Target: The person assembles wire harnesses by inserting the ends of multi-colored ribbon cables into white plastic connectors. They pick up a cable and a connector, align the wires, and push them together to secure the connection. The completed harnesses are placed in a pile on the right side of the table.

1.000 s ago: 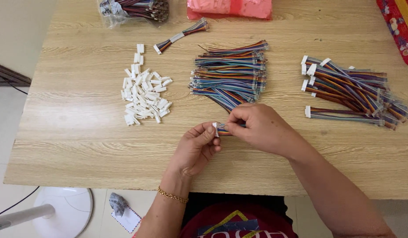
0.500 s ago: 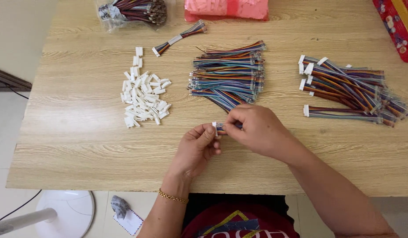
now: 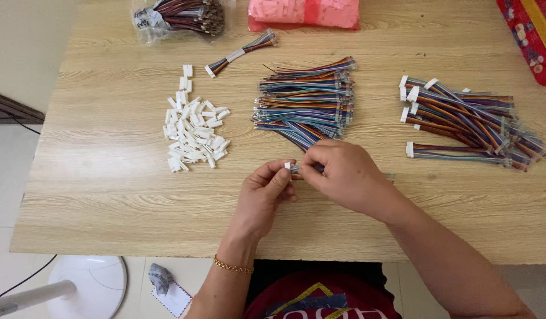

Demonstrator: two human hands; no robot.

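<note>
Over the front middle of the wooden table (image 3: 108,177), my left hand (image 3: 264,198) pinches a small white connector (image 3: 288,166) between thumb and fingers. My right hand (image 3: 344,177) grips a short multicoloured ribbon cable (image 3: 296,171) whose end meets the connector; most of the cable is hidden under the fingers. Just beyond my hands lies a pile of loose multicoloured cables (image 3: 305,100). A heap of white connectors (image 3: 193,133) sits to the left.
At the right lies a pile of cables with white connectors fitted (image 3: 468,121). One fitted cable (image 3: 240,53) lies apart at the back. A clear bag of cables (image 3: 178,15), a pink packet (image 3: 305,12) and a red patterned object (image 3: 530,35) line the far edge.
Both hands stay together at the same spot; only the fingers have shifted slightly around the connector and the cable end.
</note>
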